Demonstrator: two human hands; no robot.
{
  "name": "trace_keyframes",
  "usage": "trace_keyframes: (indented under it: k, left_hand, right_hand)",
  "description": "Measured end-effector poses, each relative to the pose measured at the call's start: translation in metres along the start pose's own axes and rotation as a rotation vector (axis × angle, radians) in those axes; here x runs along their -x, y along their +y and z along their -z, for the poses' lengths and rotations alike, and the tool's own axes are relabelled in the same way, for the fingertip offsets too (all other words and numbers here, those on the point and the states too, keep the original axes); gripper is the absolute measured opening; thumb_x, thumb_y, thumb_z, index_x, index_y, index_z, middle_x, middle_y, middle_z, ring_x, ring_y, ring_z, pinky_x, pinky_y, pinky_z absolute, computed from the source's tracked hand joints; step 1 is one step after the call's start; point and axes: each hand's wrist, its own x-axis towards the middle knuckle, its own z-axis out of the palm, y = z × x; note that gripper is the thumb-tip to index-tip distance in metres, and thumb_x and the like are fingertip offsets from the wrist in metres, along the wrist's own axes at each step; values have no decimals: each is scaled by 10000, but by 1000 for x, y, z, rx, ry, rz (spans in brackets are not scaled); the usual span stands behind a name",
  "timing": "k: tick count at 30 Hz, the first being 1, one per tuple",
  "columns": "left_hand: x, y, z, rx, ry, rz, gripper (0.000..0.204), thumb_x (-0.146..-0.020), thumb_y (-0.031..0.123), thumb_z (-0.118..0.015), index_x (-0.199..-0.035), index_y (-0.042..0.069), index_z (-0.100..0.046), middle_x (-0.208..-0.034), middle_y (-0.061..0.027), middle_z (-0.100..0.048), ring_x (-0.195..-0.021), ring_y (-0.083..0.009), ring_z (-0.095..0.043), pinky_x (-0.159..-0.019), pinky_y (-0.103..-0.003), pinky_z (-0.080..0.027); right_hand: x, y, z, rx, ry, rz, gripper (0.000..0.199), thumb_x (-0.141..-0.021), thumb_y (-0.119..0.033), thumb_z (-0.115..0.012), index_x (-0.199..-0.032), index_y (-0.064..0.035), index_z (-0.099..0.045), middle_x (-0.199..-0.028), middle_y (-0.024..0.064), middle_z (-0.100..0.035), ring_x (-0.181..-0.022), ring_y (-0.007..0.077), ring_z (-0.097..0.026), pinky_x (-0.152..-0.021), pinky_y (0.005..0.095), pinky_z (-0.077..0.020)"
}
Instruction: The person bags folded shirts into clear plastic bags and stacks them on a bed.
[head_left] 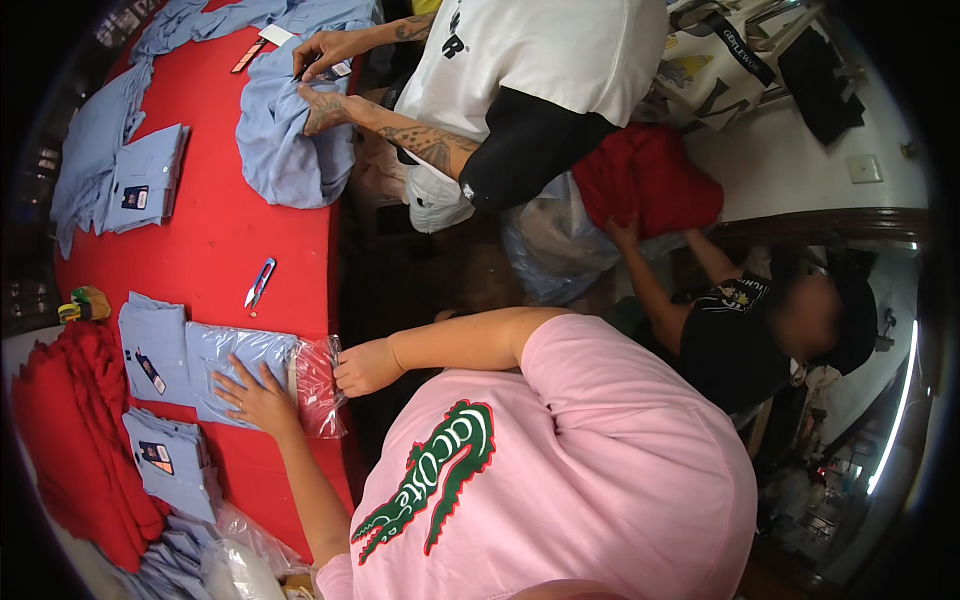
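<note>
A folded light blue shirt (225, 347) lies in a clear plastic bag (320, 385) on the red-covered table (200, 270). My left hand (255, 397) is open, spread flat on the bagged shirt. At the bag's end by the table edge, my right hand (366, 368) is closed on the plastic, its fingertips partly hidden. Beside the bag lies another folded shirt (155, 345) with a dark tag, and a small stack of folded shirts (170, 460) sits below it. Blue-handled thread snips (261, 283) rest on the table above the bag.
A co-worker in white (540, 60) handles a blue shirt (285, 140) at the table. Another person in black (740, 330) handles red cloth (650, 180) over a plastic sack (555, 245). More folded shirts (150, 175) and red fabric (75, 430) lie around.
</note>
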Motion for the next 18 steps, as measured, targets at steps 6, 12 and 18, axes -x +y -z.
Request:
trace_keyframes:
  k: [6,12,18]
  left_hand:
    - [-7,3,17,135,-34,-12,701,-1069,557,-499,-1670,224,-362,-1770,-187,-160,-1619,-456,-141,-1248,-702,-122]
    - [-21,33,18,75,-5,-96,732,-1028,554,-554,-1664,236,-382,-1767,-176,-189,-1619,-444,-157,-1254,-694,-122]
    - [-22,36,18,42,-5,-74,734,-1022,546,-567,-1665,246,-381,-1769,-157,-199,-1612,-440,-189,-1253,-691,-141]
  right_hand:
    - [-24,-5,16,45,237,74,99,-889,-218,-636,-851,-131,-661,-986,30,-631,-989,230,-615,-884,412,-483]
    - [-52,-9,-19,-15,25,98,108,-895,-213,-640,-878,-117,-687,-989,56,-649,-971,245,-650,-880,417,-501]
    - [-48,-16,-24,-190,-6,131,117,-902,-211,-640,-846,-116,-680,-980,47,-652,-940,261,-667,-819,437,-565]
